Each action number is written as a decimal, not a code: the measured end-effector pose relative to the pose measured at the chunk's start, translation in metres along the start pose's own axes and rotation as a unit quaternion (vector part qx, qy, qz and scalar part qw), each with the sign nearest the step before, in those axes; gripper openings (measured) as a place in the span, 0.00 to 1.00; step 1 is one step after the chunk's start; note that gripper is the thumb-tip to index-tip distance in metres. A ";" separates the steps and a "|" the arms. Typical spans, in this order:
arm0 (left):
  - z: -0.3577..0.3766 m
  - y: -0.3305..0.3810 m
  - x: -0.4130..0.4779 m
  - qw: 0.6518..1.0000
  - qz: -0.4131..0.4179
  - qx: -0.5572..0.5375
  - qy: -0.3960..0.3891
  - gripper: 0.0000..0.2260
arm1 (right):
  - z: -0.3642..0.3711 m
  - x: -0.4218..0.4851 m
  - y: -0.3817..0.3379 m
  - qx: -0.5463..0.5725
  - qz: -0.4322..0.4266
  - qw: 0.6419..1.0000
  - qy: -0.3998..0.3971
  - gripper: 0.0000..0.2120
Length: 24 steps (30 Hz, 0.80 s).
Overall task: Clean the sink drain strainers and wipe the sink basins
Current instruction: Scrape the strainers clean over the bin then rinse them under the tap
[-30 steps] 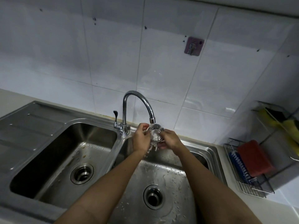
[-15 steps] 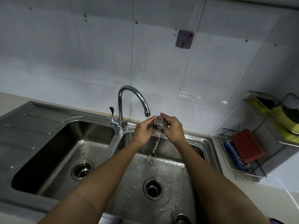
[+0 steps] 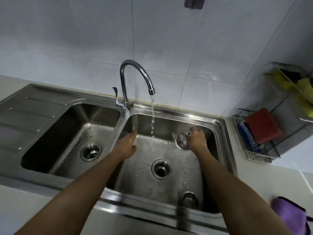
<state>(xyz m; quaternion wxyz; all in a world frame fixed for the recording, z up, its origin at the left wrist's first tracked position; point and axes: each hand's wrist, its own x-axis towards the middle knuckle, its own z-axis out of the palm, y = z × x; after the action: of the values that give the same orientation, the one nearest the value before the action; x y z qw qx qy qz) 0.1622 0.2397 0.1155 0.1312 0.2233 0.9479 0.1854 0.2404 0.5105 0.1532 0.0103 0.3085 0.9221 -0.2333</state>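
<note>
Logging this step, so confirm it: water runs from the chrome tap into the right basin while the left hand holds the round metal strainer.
Wrong hand. The head view shows the right hand holding the round metal strainer; the left hand is empty. Water from the chrome tap does fall into the right basin.

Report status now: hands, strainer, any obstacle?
Left hand open, empty, in right steel basin. Right hand holds round metal drain strainer, beside the running water. Nothing in the way.
</note>
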 end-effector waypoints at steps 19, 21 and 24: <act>0.039 -0.075 -0.055 0.977 -0.064 0.202 0.023 0.36 | 0.109 0.002 0.142 -0.295 -0.005 0.905 -0.305 0.17; 0.040 -0.076 -0.054 0.978 -0.063 0.196 0.024 0.36 | 0.106 0.009 0.142 -0.322 -0.013 0.875 -0.361 0.17; 0.038 -0.076 -0.053 0.982 -0.064 0.178 0.019 0.35 | 0.076 0.029 0.104 -0.274 0.018 0.876 -0.397 0.15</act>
<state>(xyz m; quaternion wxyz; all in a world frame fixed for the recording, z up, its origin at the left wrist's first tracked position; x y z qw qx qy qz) 0.1923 0.1622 0.0595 0.0832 0.1785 0.9804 0.0087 0.2669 0.5666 0.0362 0.4636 0.1913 0.8619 -0.0742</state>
